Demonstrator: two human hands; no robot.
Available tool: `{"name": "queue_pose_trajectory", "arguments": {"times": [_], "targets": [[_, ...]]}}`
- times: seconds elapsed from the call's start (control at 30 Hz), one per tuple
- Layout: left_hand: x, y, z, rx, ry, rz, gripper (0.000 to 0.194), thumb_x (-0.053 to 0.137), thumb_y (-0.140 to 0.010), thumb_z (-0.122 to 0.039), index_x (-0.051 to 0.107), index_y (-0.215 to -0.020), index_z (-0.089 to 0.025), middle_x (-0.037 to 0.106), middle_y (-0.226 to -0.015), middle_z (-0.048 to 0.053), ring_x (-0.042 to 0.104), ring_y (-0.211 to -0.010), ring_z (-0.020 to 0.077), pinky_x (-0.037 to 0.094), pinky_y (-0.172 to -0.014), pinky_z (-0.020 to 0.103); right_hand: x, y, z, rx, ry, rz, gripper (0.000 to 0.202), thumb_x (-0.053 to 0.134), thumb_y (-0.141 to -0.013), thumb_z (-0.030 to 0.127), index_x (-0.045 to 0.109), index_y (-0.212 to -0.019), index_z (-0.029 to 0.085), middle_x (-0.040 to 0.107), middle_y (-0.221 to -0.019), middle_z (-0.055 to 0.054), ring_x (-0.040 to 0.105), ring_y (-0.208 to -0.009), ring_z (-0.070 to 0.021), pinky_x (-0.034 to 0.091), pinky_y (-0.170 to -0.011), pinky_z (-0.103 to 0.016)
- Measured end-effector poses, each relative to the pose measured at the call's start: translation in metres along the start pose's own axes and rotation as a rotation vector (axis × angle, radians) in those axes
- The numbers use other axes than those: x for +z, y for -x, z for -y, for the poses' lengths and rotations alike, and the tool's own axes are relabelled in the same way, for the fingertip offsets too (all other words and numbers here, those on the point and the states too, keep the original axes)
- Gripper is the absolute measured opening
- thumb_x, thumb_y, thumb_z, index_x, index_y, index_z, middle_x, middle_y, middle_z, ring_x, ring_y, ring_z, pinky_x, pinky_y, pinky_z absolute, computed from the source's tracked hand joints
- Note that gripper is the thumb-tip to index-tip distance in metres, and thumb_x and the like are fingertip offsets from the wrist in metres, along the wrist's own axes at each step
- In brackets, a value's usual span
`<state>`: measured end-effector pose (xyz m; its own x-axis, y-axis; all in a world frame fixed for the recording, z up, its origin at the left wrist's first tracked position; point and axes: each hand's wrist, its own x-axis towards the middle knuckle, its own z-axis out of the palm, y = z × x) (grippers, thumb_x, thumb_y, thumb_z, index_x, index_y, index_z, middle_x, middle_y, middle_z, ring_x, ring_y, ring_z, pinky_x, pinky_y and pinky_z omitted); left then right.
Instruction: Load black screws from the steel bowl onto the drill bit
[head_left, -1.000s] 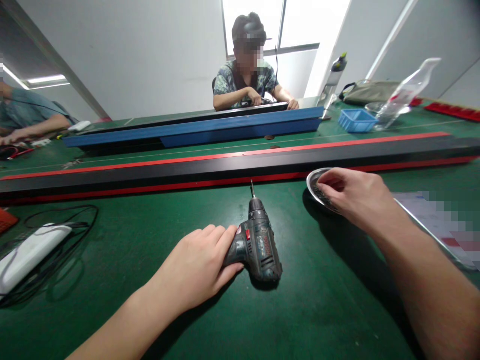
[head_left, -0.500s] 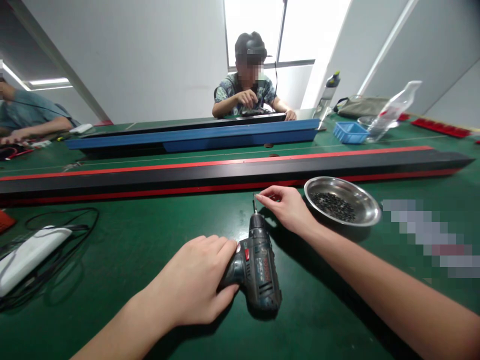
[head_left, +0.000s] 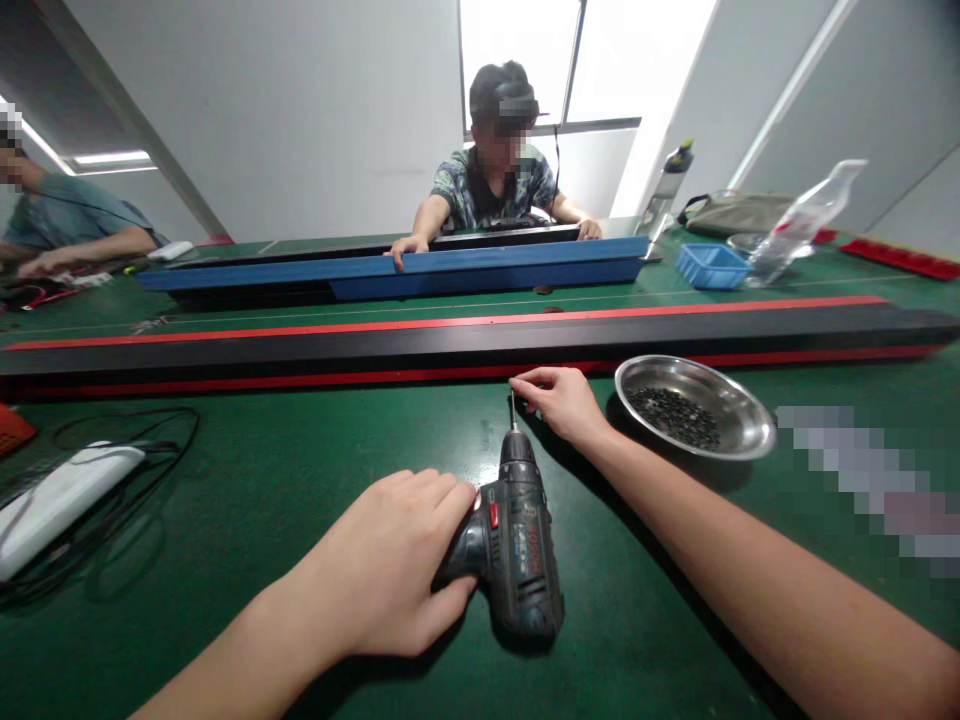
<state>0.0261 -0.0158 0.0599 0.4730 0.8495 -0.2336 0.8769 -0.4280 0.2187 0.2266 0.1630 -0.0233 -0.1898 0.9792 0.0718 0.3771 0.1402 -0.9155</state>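
My left hand [head_left: 405, 560] is wrapped round the handle of a dark cordless drill [head_left: 525, 560], which lies on its side with its bit pointing away from me. At the tip of the bit [head_left: 514, 408], the fingers of my right hand [head_left: 559, 403] are pinched together. Whatever sits between those fingertips is too small to make out. Just beyond the bit runs a long black bar with red edges [head_left: 360, 350]. A shiny metal bowl [head_left: 739, 420] holding many small dark screws [head_left: 675, 415] stands right of my right hand.
Across the green table [head_left: 262, 520], a co-worker [head_left: 495, 190] sits behind a long blue bar [head_left: 480, 262]. A white power strip with cables [head_left: 71, 500] lies on the left. Back right are a blue basket [head_left: 712, 268] and a plastic bottle [head_left: 806, 220]. Another person [head_left: 82, 215] sits far left.
My right fingertips have shifted slightly to the very tip of the bit. The drill stays in my left hand. The co-worker opposite has lowered a hand onto the blue bar.
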Motion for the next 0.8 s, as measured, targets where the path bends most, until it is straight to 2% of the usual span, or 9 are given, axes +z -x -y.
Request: {"name": "queue_pose_trajectory", "arguments": {"times": [0.27, 0.57, 0.8], "targets": [[-0.003, -0.002, -0.001, -0.017, 0.014, 0.020, 0.032, 0.063, -0.088, -0.037, 0.061, -0.117, -0.023, 0.067, -0.105, 0.007, 0.062, -0.098, 0.0288, 0.051, -0.090, 0.045, 0.003, -0.005, -0.011, -0.020, 0.003, -0.011, 0.023, 0.073, -0.092, 0.034, 0.082, -0.095, 0.014, 0.079, -0.082, -0.007, 0.066, -0.060, -0.0140, 0.048, -0.059, -0.026], [0.015, -0.001, 0.005, 0.004, 0.012, -0.074, 0.034, 0.065, -0.086, -0.037, 0.059, -0.117, -0.025, 0.066, -0.106, 0.006, 0.061, -0.100, 0.0291, 0.048, -0.091, 0.047, 0.004, -0.004, -0.011, -0.036, 0.043, -0.015, 0.025, 0.072, -0.092, 0.039, 0.083, -0.094, 0.016, 0.079, -0.082, -0.006, 0.067, -0.059, -0.0146, 0.047, -0.058, -0.026], [0.017, 0.000, 0.006, 0.005, -0.002, -0.069, 0.036, 0.065, -0.086, -0.037, 0.058, -0.119, -0.025, 0.066, -0.107, 0.007, 0.061, -0.099, 0.0283, 0.048, -0.091, 0.046, 0.005, -0.004, -0.013, -0.068, 0.140, -0.022, 0.025, 0.069, -0.094, 0.040, 0.083, -0.095, 0.019, 0.081, -0.091, -0.006, 0.070, -0.067, -0.0170, 0.048, -0.063, -0.027]]}}
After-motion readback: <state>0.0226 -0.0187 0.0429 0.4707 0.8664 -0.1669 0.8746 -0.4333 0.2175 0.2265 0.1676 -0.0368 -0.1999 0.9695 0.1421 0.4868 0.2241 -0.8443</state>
